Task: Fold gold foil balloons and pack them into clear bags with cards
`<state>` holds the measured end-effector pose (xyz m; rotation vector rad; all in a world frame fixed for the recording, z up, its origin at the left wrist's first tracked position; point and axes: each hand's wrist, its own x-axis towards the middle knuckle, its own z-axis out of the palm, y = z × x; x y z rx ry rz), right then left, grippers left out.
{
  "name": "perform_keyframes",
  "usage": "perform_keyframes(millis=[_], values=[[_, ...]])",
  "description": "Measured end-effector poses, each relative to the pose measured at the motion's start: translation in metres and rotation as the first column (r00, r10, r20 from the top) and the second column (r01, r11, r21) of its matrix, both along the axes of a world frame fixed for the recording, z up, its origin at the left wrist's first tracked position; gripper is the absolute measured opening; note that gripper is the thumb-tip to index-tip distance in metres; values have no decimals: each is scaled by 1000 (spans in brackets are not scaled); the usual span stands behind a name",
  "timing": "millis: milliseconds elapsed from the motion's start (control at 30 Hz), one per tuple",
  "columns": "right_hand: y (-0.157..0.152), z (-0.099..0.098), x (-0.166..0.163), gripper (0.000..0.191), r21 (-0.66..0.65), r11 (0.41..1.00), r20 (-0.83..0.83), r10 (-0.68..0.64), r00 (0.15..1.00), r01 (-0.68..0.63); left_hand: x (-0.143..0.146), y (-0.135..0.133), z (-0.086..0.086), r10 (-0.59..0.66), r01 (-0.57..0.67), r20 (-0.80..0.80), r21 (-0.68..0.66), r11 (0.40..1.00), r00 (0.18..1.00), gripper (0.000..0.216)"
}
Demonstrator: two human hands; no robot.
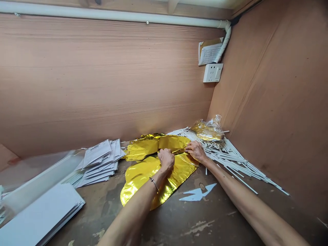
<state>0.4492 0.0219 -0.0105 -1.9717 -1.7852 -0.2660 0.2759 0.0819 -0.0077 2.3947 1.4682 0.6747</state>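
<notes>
A shiny gold foil balloon [143,176], flat and scalloped at its edge, lies on the worn brown table. My left hand [166,159], with a bracelet at the wrist, is closed over the foil's upper part, gripping it. To its right, my right hand [196,151] pinches a folded edge of the same foil. Behind both hands more gold foil balloons [142,149] lie in a flat, partly folded heap against the back wall. Both sets of fingertips are partly hidden.
Many white sticks [238,160] spread along the right side, with a clear bag of gold foil [208,130] on top. Printed cards [99,160] are stacked at left, near white sheets [46,215]. A pale blue cut piece [198,194] lies in front. A wall socket [212,73] is at the corner.
</notes>
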Motion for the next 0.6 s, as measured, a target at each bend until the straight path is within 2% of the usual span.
perform_keyframes(millis=[100,200,267,333,367,433,500,533,600], values=[[1,18,1,12,41,996,76,72,995,-75,-3,-6,7,31,-33,32,61,998,999,26],[-2,49,-7,14,84,982,177,154,972,-171,-5,-9,20,4,-19,75,198,980,997,43],[-4,71,-17,16,105,970,218,194,957,-221,-6,-8,28,-49,29,90,215,976,995,30],[-5,88,-27,16,150,967,200,177,964,-208,-9,-5,34,-93,67,137,181,981,986,15],[-6,95,-31,18,189,971,140,118,983,-144,-12,-4,35,-110,81,173,170,982,979,13],[-8,105,-36,34,225,969,-101,-82,991,103,-19,-2,36,-143,97,252,187,978,957,12],[-10,108,-38,48,112,944,-372,-251,894,312,-27,-3,34,-161,93,303,225,970,939,11],[-12,107,-39,53,23,942,-472,-286,834,336,-32,-4,32,-161,87,313,239,967,936,11],[-16,103,-42,57,-117,961,-627,-267,731,251,-39,-8,28,-155,77,308,252,965,939,11]])
